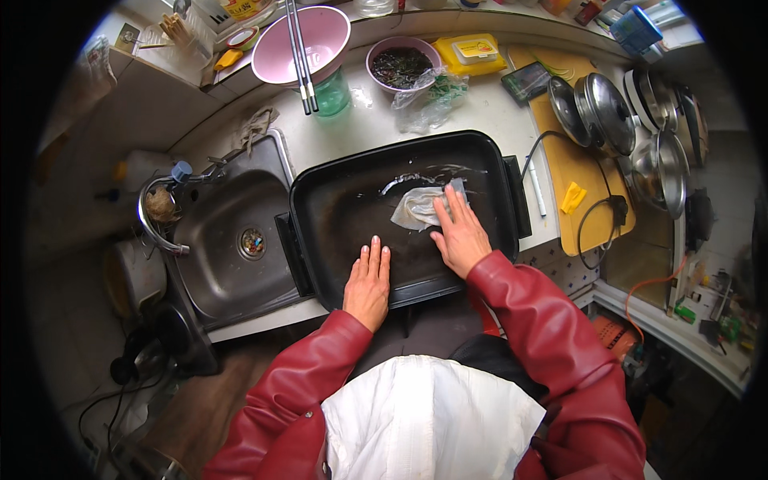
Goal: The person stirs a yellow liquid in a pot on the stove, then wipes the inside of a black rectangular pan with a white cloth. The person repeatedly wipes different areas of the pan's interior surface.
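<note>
A large black rectangular electric griddle pan (345, 207) lies across the counter and partly over the sink's right side. My right hand (462, 237) holds a crumpled whitish wipe (415, 207) under its fingertips against the pan's floor, right of the middle. Shiny wet streaks show on the dark surface just beyond the wipe. My left hand (368, 289) rests flat at the pan's near side, fingers stretched forward and nothing in it. Its palm covers part of the near rim.
On the left is a steel sink (210, 282) with a faucet (147, 210). Behind the pan stand a pink bowl (273, 54) with chopsticks (300, 60), a bowl of dark leafy food (401, 63) and a yellow wipes pack (471, 54). Pot lids (606, 114) and a cutting board (555, 174) are right.
</note>
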